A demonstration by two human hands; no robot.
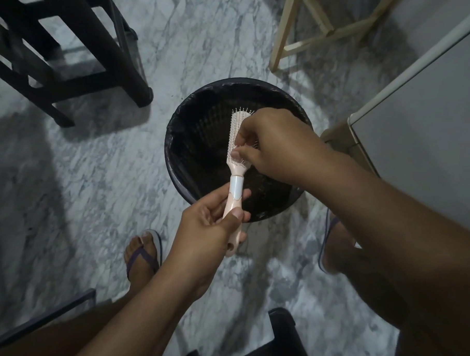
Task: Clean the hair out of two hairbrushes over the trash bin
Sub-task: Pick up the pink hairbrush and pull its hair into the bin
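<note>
My right hand (275,146) covers the right half of the brush (234,134) head, and any hair between my thumb and fingers is too fine to make out. My left hand (211,227) hides the middle of the handle. The bin (176,121) is too dark inside to read, and my right forearm covers most of my right foot (336,243).

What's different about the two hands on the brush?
The left hand wraps round the handle of the brush; the right hand pinches at the bristles. The left hand is by the near rim of the bin; the right hand is over its opening. Both touch the same pink brush.
</note>
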